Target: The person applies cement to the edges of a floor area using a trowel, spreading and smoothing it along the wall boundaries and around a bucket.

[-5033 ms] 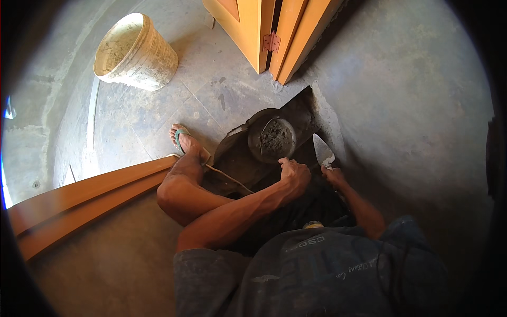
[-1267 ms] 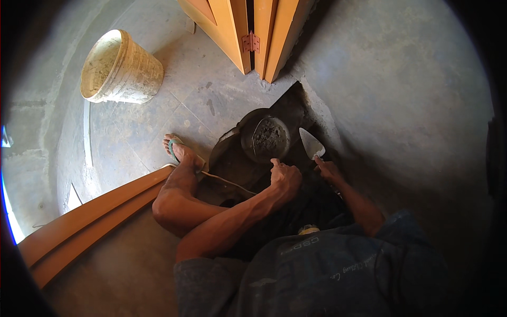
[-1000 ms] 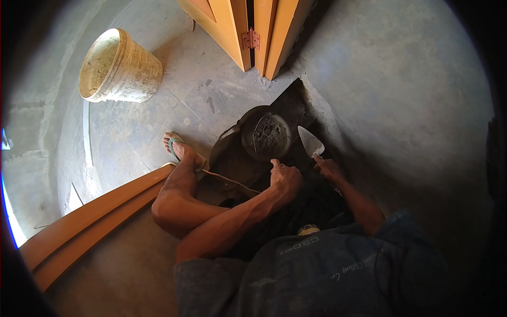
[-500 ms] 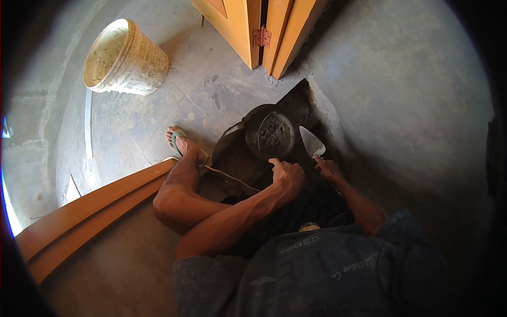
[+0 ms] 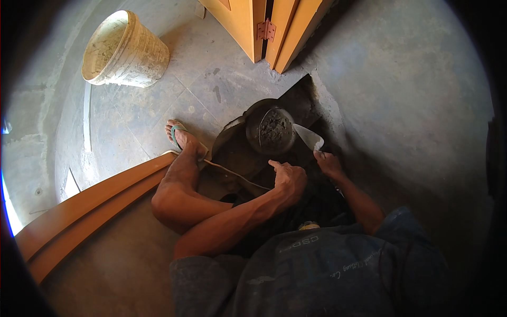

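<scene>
My right hand [image 5: 328, 165] grips a trowel [image 5: 309, 136]; its pointed blade reaches left to the rim of a round dark bucket [image 5: 251, 130]. The bucket has a wire handle, holds lumpy dark mix [image 5: 274, 129] and sits in a rough, dark opening [image 5: 298, 92] cut in the floor. My left hand [image 5: 288, 178] is just below the bucket, index finger loosely forward and the other fingers curled; what they hold, if anything, is hidden. A thin pale cord or stick [image 5: 232, 172] runs from beside my sandalled left foot [image 5: 185, 138] toward that hand.
A dirty cream plastic bucket [image 5: 142, 58] stands on the grey scored floor [image 5: 200, 84] at upper left. An orange wooden door and frame [image 5: 232, 21] with a hinge are at top. An orange wooden board or frame [image 5: 90, 206] runs along my left. A grey plastered surface [image 5: 412, 90] is at right.
The trowel blade has swung from pointing upward to pointing left at the dark bucket's rim, with my right hand slightly higher. My left hand has barely moved.
</scene>
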Demonstrator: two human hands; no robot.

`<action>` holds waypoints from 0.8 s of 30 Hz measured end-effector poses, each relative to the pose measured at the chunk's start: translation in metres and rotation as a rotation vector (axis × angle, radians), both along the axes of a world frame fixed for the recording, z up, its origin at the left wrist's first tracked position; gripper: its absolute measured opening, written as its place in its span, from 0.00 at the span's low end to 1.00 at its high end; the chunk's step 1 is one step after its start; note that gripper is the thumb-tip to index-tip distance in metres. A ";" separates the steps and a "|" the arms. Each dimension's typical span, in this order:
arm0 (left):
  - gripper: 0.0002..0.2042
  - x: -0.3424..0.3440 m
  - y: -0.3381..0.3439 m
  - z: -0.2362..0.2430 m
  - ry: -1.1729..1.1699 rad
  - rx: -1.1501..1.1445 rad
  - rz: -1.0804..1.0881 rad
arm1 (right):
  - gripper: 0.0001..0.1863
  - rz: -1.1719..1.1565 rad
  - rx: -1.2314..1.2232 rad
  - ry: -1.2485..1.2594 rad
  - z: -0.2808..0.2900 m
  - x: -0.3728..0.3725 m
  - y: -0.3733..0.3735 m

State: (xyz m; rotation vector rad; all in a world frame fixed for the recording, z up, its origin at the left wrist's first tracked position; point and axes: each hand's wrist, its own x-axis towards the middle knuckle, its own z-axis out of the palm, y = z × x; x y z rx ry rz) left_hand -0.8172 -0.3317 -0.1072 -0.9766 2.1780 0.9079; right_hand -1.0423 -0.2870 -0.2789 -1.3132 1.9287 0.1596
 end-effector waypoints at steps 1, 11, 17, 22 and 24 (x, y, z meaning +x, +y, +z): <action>0.14 0.000 -0.001 0.001 -0.004 -0.025 0.007 | 0.36 -0.003 0.002 0.004 -0.001 0.000 -0.001; 0.24 0.017 0.008 0.012 0.053 -0.074 0.099 | 0.26 0.278 0.026 0.114 -0.049 0.025 -0.081; 0.36 0.033 0.004 0.026 0.160 -0.055 0.251 | 0.24 0.408 0.074 0.207 -0.072 0.055 -0.146; 0.37 0.041 0.006 0.024 0.151 -0.074 0.310 | 0.26 0.320 0.097 0.199 -0.120 0.088 -0.127; 0.37 0.046 0.008 0.021 0.139 -0.065 0.329 | 0.26 0.379 0.143 0.165 -0.117 0.109 -0.103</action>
